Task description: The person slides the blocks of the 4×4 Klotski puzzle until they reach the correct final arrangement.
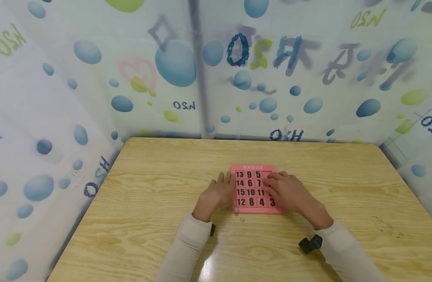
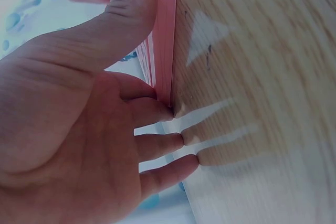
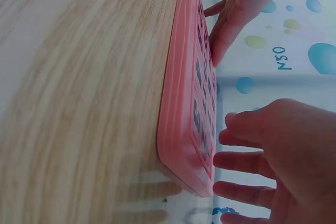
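Note:
A pink sliding number puzzle (image 1: pixel 257 210) lies flat on the wooden table, its black numerals facing up. Reading down from the far side, the visible rows begin 13 9 5, 14 6 7, 15 10 11 and 12 8 4 3. My left hand (image 1: pixel 219 193) steadies the left side: its thumb touches the near left corner, and the outstretched fingers (image 2: pixel 168 174) reach along the edge and onto the tabletop. From the right, my right hand (image 1: pixel 288 192) reaches over the puzzle with loosely extended fingers (image 3: pixel 244 163), covering part of the right column.
The wooden table (image 1: pixel 159 172) extends around the puzzle on all sides. Close to its near left corner lies a small clear ring-like bit (image 1: pixel 242 219). Behind the table hangs a pale curtain (image 1: pixel 219 98) printed with blue and green bubbles.

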Demonstrator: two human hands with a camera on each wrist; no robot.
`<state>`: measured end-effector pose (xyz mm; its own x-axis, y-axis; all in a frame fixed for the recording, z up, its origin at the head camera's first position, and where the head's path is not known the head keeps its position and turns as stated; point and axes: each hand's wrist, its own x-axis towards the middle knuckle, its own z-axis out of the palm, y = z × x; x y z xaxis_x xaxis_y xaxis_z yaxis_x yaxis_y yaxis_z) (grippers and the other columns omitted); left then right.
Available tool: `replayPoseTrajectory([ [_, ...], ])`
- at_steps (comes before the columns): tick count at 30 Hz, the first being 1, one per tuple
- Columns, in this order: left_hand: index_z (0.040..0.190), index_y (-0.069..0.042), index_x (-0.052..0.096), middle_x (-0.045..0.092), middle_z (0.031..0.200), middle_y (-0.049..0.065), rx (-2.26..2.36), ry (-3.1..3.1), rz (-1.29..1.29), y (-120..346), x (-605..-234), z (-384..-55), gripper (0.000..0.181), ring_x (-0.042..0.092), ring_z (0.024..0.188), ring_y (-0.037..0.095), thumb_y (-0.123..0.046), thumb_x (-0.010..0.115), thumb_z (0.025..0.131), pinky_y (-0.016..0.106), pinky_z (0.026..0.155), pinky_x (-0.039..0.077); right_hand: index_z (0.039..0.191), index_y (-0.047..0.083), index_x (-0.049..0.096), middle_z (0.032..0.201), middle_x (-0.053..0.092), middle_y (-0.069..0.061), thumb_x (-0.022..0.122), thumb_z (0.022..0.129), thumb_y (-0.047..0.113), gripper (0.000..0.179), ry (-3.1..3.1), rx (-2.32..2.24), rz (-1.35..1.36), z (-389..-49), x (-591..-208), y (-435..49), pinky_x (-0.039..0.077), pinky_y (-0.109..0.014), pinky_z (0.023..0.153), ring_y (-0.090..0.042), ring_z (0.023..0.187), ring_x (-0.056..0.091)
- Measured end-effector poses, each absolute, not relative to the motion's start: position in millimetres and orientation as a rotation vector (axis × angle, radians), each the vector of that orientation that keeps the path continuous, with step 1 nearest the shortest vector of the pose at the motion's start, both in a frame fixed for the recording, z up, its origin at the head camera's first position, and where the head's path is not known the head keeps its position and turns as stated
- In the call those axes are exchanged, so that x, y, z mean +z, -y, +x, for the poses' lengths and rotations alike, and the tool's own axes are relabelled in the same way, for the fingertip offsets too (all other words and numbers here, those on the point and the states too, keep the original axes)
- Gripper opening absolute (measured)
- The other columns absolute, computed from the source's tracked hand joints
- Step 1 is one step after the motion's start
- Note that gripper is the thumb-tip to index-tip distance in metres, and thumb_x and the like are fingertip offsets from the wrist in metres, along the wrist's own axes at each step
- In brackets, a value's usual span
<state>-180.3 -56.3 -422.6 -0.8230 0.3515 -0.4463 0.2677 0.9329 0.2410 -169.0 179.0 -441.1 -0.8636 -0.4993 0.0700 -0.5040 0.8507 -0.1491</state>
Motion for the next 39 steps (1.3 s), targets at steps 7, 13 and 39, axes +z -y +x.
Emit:
replayPoseTrajectory([
  [7, 0.160, -0.007, 0.011, 0.006, 0.167, 0.011, 0.227, -2.586, 0.446, 56.9, -422.9, -180.6, 0.116, 0.005, 0.154, 0.031, -0.044, 0.082, 0.076, 0.047, 0.122, 0.018, 0.124, 0.009, 0.070, 0.124, 0.066, -0.011, 0.063, 0.097, 0.021, 0.030, 3.040, 0.211, 0.739, -163.2, -438.7, -179.0, 0.047, -0.058, 0.097, -0.035, 0.116, 0.058],
  [13, 0.160, -0.008, 0.010, 0.006, 0.167, 0.011, 0.231, -2.579, 0.440, 57.4, -422.1, -180.7, 0.115, 0.004, 0.154, 0.031, -0.044, 0.080, 0.077, 0.046, 0.123, 0.017, 0.118, 0.011, 0.073, 0.120, 0.067, -0.010, 0.065, 0.095, 0.016, 0.025, 3.017, 0.160, 0.756, -158.1, -437.0, -180.4, 0.049, -0.057, 0.092, -0.035, 0.112, 0.059],
  [39, 0.160, -0.007, 0.010, 0.006, 0.167, 0.012, 0.251, -2.591, 0.457, 56.8, -421.4, -180.1, 0.116, 0.004, 0.154, 0.032, -0.042, 0.083, 0.076, 0.048, 0.122, 0.018, 0.122, 0.010, 0.071, 0.131, 0.063, -0.014, 0.065, 0.095, 0.017, 0.029, 3.058, 0.107, 0.631, -149.6, -439.6, -172.7, 0.052, -0.054, 0.088, -0.038, 0.117, 0.059],
])
